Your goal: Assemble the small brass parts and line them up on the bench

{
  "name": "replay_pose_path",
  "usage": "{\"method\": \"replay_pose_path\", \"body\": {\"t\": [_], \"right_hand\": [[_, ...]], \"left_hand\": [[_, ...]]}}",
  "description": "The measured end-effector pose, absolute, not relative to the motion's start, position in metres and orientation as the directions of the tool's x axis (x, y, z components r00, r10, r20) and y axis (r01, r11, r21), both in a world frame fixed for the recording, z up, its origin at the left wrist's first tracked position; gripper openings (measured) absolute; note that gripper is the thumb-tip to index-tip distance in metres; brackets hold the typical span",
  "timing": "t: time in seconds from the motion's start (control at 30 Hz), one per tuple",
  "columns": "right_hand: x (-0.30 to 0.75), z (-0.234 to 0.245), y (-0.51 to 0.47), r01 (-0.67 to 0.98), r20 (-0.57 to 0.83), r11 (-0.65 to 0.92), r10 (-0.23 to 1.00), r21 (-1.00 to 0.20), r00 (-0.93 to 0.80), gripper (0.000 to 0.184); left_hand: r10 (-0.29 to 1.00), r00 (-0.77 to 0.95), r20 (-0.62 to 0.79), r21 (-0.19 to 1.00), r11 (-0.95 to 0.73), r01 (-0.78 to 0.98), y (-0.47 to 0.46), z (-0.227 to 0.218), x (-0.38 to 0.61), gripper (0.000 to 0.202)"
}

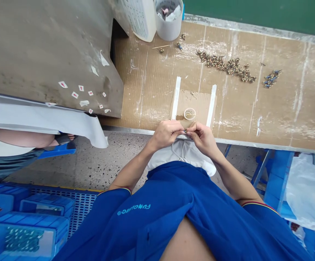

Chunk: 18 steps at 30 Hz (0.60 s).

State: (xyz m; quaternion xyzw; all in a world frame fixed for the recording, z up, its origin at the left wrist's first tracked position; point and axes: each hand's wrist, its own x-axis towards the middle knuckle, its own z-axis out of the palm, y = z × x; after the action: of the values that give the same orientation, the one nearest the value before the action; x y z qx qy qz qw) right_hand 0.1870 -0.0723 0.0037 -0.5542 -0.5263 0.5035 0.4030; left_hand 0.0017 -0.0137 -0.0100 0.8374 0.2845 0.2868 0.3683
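Note:
My left hand [166, 133] and my right hand [202, 137] meet at the near edge of the cardboard-covered bench [282, 119]. Both are closed in a pinch around a tiny part [185, 131] held between their fingertips, too small to name. Just beyond the fingers, a small white round ring [189, 114] lies on a taped cardboard patch [194, 103]. A long heap of small brass-coloured parts [226, 66] lies further back on the bench, with a little cluster of bluish parts [271, 78] to its right.
A white cup [168, 18] and a white ribbed container [139, 16] stand at the back. A grey metal surface [43, 50] with red-marked stickers fills the left; another person's arm [16, 139] shows below it. Blue crates [24, 228] sit lower left, a plastic bag [307, 195] right.

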Motion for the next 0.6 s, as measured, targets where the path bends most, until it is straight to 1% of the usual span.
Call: {"method": "replay_pose_path", "body": {"t": [0.17,0.27,0.33,0.4,0.43,0.47,0.5,0.53,0.57,0.6], "right_hand": [[0.183,-0.002,-0.073,0.236,-0.098,-0.090,0.995,-0.968,-0.022,0.019],[0.179,-0.001,-0.074,0.214,-0.102,-0.095,0.995,-0.972,-0.020,0.021],[0.179,0.002,-0.077,0.166,-0.131,-0.122,0.991,-0.979,-0.042,0.024],[0.188,0.005,-0.080,0.127,-0.157,-0.149,0.986,-0.981,-0.049,0.026],[0.197,0.007,-0.080,0.126,-0.157,-0.153,0.987,-0.980,-0.022,0.026],[0.210,0.008,-0.079,0.142,-0.146,-0.149,0.989,-0.979,0.033,0.025],[0.227,0.008,-0.076,0.175,-0.118,-0.139,0.985,-0.975,0.124,0.024],[0.247,0.009,-0.070,0.222,-0.071,-0.126,0.968,-0.967,0.242,0.023],[0.268,0.009,-0.063,0.272,-0.011,-0.122,0.926,-0.955,0.376,0.023],[0.291,0.009,-0.053,0.315,0.042,-0.132,0.870,-0.940,0.490,0.023]], "left_hand": [[0.684,0.673,0.282,0.773,-0.577,0.263,-0.013,-0.012,0.001,0.030],[0.673,0.686,0.277,0.777,-0.577,0.252,-0.011,-0.010,0.004,0.031],[0.691,0.691,0.213,0.806,-0.524,0.276,-0.011,0.000,0.003,0.027],[0.720,0.689,0.088,0.851,-0.414,0.324,-0.016,0.020,-0.011,0.020],[0.722,0.691,0.016,0.874,-0.346,0.341,-0.020,0.033,-0.024,0.024],[0.709,0.704,-0.044,0.899,-0.280,0.338,-0.025,0.048,-0.041,0.031],[0.675,0.732,-0.093,0.927,-0.210,0.312,-0.030,0.062,-0.061,0.033],[0.626,0.773,-0.103,0.953,-0.160,0.256,-0.035,0.075,-0.083,0.033],[0.621,0.779,-0.089,0.968,-0.131,0.215,-0.038,0.087,-0.105,0.031],[0.683,0.730,-0.033,0.973,-0.144,0.178,-0.039,0.097,-0.124,0.030]]}}
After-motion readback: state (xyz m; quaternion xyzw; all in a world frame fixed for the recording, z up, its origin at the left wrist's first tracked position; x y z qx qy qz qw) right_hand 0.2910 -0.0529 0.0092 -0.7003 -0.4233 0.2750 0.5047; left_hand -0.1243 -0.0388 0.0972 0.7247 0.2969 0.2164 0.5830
